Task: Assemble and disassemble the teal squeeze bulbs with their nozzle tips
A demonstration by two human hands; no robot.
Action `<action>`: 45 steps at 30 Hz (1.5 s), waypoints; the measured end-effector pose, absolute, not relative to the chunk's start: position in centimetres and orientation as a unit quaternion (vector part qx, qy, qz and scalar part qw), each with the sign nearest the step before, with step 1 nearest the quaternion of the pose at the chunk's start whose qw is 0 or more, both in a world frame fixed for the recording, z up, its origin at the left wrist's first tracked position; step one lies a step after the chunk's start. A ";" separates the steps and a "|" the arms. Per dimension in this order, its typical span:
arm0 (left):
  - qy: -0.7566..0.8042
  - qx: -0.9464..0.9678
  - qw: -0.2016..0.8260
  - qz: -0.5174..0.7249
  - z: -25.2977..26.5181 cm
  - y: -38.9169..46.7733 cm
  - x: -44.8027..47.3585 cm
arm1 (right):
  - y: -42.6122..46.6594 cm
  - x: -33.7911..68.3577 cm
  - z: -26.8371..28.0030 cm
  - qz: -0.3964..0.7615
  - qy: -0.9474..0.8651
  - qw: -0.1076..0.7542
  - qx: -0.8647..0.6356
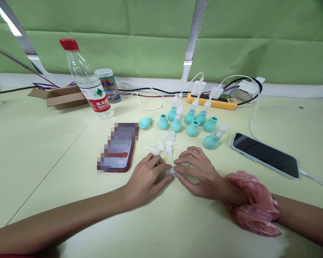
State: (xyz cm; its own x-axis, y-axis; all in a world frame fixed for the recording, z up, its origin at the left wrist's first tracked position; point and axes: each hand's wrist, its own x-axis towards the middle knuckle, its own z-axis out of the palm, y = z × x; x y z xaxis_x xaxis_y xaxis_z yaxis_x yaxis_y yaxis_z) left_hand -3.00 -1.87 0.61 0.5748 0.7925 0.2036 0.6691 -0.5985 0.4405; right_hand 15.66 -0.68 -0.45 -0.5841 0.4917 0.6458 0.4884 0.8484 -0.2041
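Observation:
Between my fingertips, low over the table, is a small clear plastic connector (171, 172). My left hand (148, 176) pinches its left side with thumb and forefinger. On the other side, the thumb and fingertips of my right hand (200, 174) close in against it, the other fingers curved. Just beyond the hands lie several loose translucent nozzle tips (169, 148). Farther back are several teal rubber bulbs; one bare bulb (193, 128) stands with its mouth up, and another bulb (211, 141) leans with a clear nozzle (221, 129) in it.
A phone (118, 148) lies left, a charging phone (266, 154) right. At the back are a water bottle (90, 86), a can (108, 85), a cardboard box (67, 96) and a yellow power strip (223, 103) with cables. A pink plastic cover (254, 204) sits around my right wrist.

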 end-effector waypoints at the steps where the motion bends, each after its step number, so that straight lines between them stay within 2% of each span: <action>1: 0.418 0.873 0.160 0.193 0.6 -1.9 -3.0 | -0.7 15.7 -0.4 -0.015 -0.897 0.348 -0.272; 5: 0.416 0.875 0.160 0.190 0.7 -1.8 -3.0 | -0.7 15.7 -0.1 -0.080 -0.920 0.300 -0.238; 8: 0.416 0.876 0.158 0.186 0.7 -1.8 -3.0 | -0.8 15.8 -0.3 -0.091 -0.914 0.308 -0.248; 11: 0.418 0.875 0.159 0.183 0.6 -1.8 -3.0 | -0.9 15.8 -0.4 -0.075 -0.902 0.336 -0.263; 22: 0.418 0.874 0.163 0.185 0.6 -1.9 -3.0 | -1.0 15.7 -0.3 0.037 -0.905 0.344 -0.248; 35: 0.410 0.878 0.163 0.185 0.5 -1.8 -3.0 | -0.9 15.6 -0.2 0.012 -0.917 0.312 -0.248; 45: 0.407 0.881 0.158 0.183 0.6 -1.8 -3.1 | -0.6 15.9 -0.6 0.021 -0.913 0.324 -0.247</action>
State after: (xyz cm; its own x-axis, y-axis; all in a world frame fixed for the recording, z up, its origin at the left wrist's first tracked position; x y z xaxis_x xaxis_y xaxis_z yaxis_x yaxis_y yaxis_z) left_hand -3.11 -1.77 0.59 0.6017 0.7747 0.1947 0.6589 -0.6191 0.4272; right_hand 15.85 -0.56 -0.58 -0.6678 0.4641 0.5820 0.4365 0.8774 -0.1988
